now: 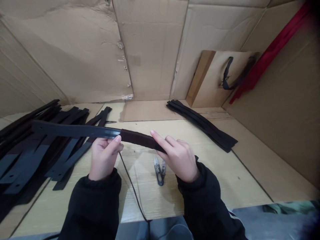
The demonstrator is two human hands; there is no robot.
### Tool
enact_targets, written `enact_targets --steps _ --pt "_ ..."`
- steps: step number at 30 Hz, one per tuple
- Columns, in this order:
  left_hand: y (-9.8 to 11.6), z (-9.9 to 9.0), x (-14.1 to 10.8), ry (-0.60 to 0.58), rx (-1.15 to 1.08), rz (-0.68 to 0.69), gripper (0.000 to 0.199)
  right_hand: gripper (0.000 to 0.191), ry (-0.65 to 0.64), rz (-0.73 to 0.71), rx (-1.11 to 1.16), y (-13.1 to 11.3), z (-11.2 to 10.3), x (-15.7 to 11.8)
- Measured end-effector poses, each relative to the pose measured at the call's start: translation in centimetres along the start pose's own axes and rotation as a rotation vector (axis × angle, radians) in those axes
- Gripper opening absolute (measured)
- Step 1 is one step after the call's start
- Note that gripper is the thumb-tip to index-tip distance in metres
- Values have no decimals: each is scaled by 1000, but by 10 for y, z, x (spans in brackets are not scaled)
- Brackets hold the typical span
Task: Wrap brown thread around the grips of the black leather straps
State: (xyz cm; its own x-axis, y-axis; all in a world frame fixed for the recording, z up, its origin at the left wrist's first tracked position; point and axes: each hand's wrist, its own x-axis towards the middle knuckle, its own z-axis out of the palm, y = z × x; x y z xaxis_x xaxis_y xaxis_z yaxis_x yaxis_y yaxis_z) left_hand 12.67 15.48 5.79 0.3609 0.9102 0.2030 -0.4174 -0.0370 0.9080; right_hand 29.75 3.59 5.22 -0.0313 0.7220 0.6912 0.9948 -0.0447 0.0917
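Observation:
Across the middle of the view, above the table, I hold a long dark strap (pixel 75 130) with a hole at its left end. Dark brown cord wrapping (pixel 137 139) covers part of its right half. My left hand (pixel 105 151) pinches the strap at the left edge of the wrapping, thumb on top. My right hand (pixel 178 153) grips the right end, its index finger lying along the wrapping; that end is partly hidden by the hand. A loose dark cord (pixel 132 186) runs down from my left hand over the table's front edge. Between my hands lie thread snips (pixel 159 171), blades pointing away.
Many similar dark straps (pixel 32 156) are heaped on the left. A bundle of black strips (pixel 200 123) lies at the back right. Cardboard walls (pixel 155 50) enclose the table (pixel 215 180). A paper bag (pixel 212 76) leans in the right corner beside a red ribbon (pixel 272 50).

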Motion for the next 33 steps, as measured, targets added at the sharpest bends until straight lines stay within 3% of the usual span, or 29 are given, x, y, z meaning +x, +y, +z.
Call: enact_targets --steps 4,6,11,16,19,22,27,33 --pt "0 0 -1 -4 -32 53 21 47 -6 18 23 -1 0 2" --pt "0 -1 -2 8 -43 95 11 48 -39 30 73 -1 0 1" --pt "1 -2 -4 -56 -72 167 47 47 -152 89 295 -1 -1 -2" --pt "-3 -5 -5 -33 25 250 43 45 -226 139 453 3 -5 -2" --pt "-7 -7 -4 27 104 290 41 36 -250 234 414 4 -4 -1" --pt "-10 -8 -3 57 147 279 40 28 -180 223 292 5 -2 0" --pt "-9 -6 -3 86 179 275 40 31 -44 169 191 8 0 2" --pt "-1 2 -10 -30 -14 209 38 37 -9 135 146 7 -7 0"
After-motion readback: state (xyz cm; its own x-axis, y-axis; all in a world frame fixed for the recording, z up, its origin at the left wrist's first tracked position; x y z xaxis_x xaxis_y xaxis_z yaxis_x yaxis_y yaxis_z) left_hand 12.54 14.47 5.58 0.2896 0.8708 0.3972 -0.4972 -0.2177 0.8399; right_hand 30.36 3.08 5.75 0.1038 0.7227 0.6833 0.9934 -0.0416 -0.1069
